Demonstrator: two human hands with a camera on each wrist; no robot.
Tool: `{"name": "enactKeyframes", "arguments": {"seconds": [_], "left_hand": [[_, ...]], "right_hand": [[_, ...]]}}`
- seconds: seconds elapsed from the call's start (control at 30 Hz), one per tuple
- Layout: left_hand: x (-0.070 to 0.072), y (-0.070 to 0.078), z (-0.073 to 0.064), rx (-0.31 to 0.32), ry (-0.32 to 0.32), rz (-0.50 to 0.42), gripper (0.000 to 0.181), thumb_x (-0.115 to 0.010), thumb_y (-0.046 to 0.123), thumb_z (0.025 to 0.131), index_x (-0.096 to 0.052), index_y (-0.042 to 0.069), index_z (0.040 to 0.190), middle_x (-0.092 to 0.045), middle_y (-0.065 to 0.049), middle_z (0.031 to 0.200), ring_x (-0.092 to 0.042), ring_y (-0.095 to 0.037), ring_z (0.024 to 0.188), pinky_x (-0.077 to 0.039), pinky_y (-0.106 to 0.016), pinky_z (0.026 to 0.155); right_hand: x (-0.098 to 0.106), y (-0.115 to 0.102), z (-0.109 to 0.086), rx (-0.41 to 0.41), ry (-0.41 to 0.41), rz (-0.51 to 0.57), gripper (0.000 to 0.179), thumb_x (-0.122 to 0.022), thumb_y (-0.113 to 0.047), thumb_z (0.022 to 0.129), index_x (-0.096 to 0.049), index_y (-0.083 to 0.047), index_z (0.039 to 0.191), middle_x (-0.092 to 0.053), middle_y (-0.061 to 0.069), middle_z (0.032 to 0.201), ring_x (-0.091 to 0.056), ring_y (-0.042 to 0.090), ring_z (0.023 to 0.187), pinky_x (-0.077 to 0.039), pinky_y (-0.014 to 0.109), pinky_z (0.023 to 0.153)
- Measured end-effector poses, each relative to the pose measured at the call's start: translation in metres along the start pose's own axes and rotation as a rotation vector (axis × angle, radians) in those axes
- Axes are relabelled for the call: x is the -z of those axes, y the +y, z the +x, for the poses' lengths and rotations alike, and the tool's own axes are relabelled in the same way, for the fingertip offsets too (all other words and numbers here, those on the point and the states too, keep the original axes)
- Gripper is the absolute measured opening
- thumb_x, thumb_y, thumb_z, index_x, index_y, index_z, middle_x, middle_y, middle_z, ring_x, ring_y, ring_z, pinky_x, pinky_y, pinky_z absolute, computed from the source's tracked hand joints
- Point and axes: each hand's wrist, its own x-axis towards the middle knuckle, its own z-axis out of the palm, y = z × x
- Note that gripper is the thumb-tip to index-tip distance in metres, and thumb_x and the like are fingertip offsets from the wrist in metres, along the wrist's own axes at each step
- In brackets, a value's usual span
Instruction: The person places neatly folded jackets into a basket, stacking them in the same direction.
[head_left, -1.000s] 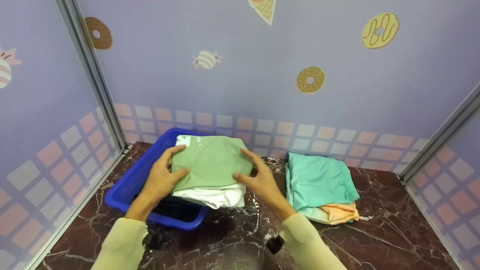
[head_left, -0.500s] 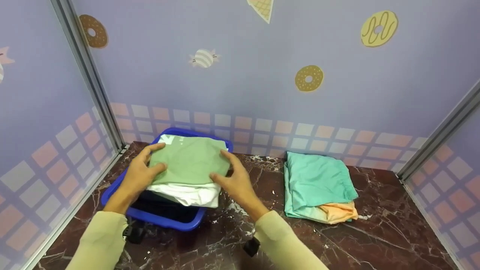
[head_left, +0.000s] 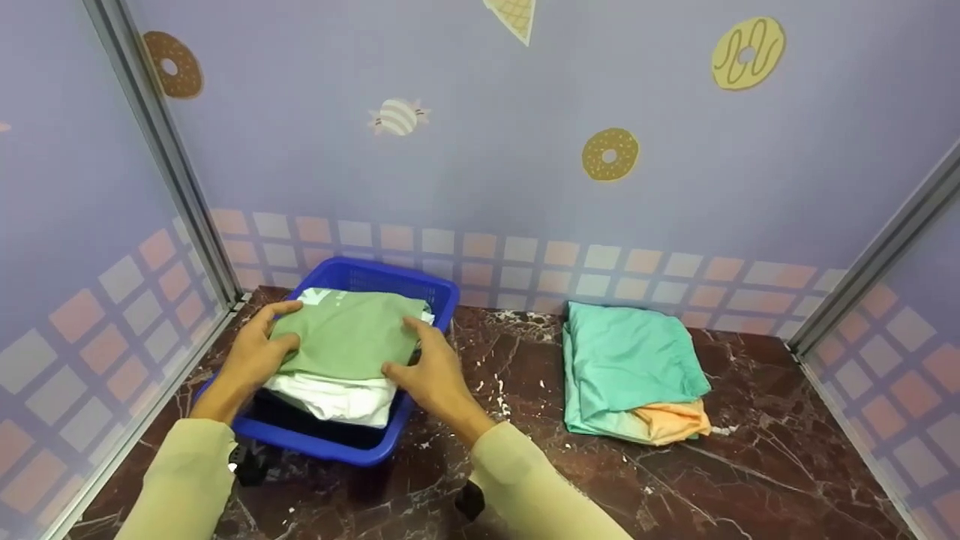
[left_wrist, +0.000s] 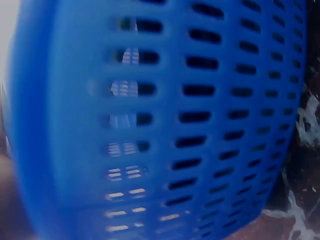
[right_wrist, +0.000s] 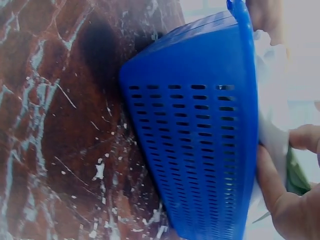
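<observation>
A stack of folded clothes, a green garment (head_left: 349,334) with a white print over a white garment (head_left: 337,399), lies level in the mouth of a blue plastic basket (head_left: 315,448). At its left side my left hand (head_left: 253,358) grips the stack, thumb on top. My right hand (head_left: 431,371) holds the opposite side the same way. In the right wrist view, fingers of the right hand (right_wrist: 295,212) pinch the cloth just beside the basket's rim. Only the slotted basket wall (left_wrist: 80,110) fills the left wrist view. Dark cloth shows under the stack; the fingers underneath are hidden.
Another folded pile, teal cloth (head_left: 634,356) with a peach piece (head_left: 675,421) showing below, sits to the right on the dark marbled tabletop (head_left: 510,390). Purple patterned panels (head_left: 480,150) enclose the back and sides; the basket stands close to the back panel.
Both hands have carried the green and white stack leftward and lowered it into the basket's mouth. The basket's far end now shows behind it. The teal pile stays in place.
</observation>
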Motion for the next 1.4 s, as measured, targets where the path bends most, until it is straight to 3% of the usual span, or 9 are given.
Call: {"name": "enactKeyframes", "arguments": {"seconds": [0.13,0.3,0.43,0.57,0.73,0.87,1.0,1.13,1.4], "left_hand": [[0.002,-0.009,0.0,0.03,-0.008,0.041,0.06,-0.056,0.006,0.085,-0.044,0.011,0.144,-0.056,-0.023,0.12,-0.051,-0.029,0.097,-0.044,-0.029,0.074],[0.002,-0.015,-0.001,0.047,-0.021,0.076,0.06,-0.056,0.007,0.086,-0.044,0.011,0.144,-0.055,-0.023,0.119,-0.051,-0.03,0.097,-0.042,-0.033,0.076],[0.001,-0.016,-0.001,0.048,-0.014,0.095,0.06,-0.057,0.008,0.085,-0.044,0.01,0.144,-0.057,-0.024,0.119,-0.053,-0.032,0.099,-0.043,-0.035,0.078],[0.003,-0.016,-0.004,0.045,-0.006,0.188,0.059,-0.058,0.011,0.087,-0.042,0.009,0.144,-0.058,-0.025,0.123,-0.056,-0.036,0.102,-0.045,-0.042,0.082],[0.003,-0.009,-0.009,-0.013,0.033,0.341,0.057,-0.058,0.014,0.088,-0.043,0.006,0.143,-0.056,-0.024,0.13,-0.058,-0.042,0.109,-0.04,-0.057,0.089],[0.002,0.001,-0.014,-0.074,0.092,0.409,0.056,-0.06,0.015,0.086,-0.047,0.009,0.14,-0.057,-0.019,0.131,-0.061,-0.038,0.105,-0.042,-0.057,0.083],[-0.004,0.014,-0.018,-0.116,0.117,0.41,0.057,-0.062,0.016,0.086,-0.047,0.012,0.141,-0.056,-0.015,0.133,-0.059,-0.036,0.108,-0.043,-0.056,0.083],[-0.017,0.027,-0.021,-0.159,0.111,0.35,0.057,-0.064,0.017,0.087,-0.047,0.013,0.141,-0.056,-0.014,0.134,-0.059,-0.035,0.11,-0.043,-0.057,0.086],[-0.047,0.053,-0.025,-0.249,0.102,0.273,0.056,-0.068,0.018,0.086,-0.05,0.014,0.139,-0.058,-0.011,0.13,-0.061,-0.032,0.108,-0.045,-0.055,0.086]], "right_hand": [[0.001,-0.003,0.0,-0.017,-0.035,-0.041,0.075,-0.08,-0.021,0.077,-0.046,-0.011,0.143,-0.053,0.007,0.137,-0.047,0.021,0.126,-0.036,0.035,0.105],[0.002,-0.004,0.0,-0.028,-0.051,-0.068,0.07,-0.079,-0.021,0.076,-0.052,-0.012,0.139,-0.056,0.008,0.132,-0.051,0.02,0.12,-0.039,0.034,0.102],[0.003,-0.005,0.0,0.023,-0.062,-0.119,0.064,-0.079,-0.019,0.076,-0.055,-0.008,0.134,-0.059,0.009,0.126,-0.053,0.02,0.117,-0.041,0.031,0.1],[0.004,-0.006,-0.003,0.056,-0.058,-0.149,0.061,-0.078,-0.018,0.077,-0.056,-0.007,0.133,-0.059,0.012,0.121,-0.057,0.02,0.106,-0.046,0.03,0.092],[0.008,-0.004,-0.006,0.075,-0.022,-0.129,0.056,-0.078,-0.016,0.078,-0.058,-0.007,0.129,-0.06,0.014,0.112,-0.062,0.015,0.087,-0.051,0.027,0.079],[0.012,-0.002,-0.008,0.081,-0.028,-0.027,0.054,-0.077,-0.01,0.079,-0.057,-0.004,0.128,-0.057,0.017,0.114,-0.064,0.009,0.078,-0.052,0.021,0.066],[0.017,0.001,-0.01,0.082,-0.02,0.071,0.053,-0.075,-0.007,0.08,-0.056,-0.003,0.129,-0.055,0.019,0.118,-0.066,0.01,0.08,-0.053,0.02,0.063],[0.022,0.006,-0.012,0.077,-0.011,0.125,0.053,-0.073,-0.006,0.082,-0.054,-0.003,0.131,-0.054,0.02,0.122,-0.066,0.012,0.083,-0.054,0.022,0.066],[0.037,0.016,-0.014,0.07,0.023,0.083,0.052,-0.075,-0.013,0.083,-0.055,-0.008,0.131,-0.056,0.009,0.116,-0.064,0.015,0.091,-0.054,0.024,0.072]]}}
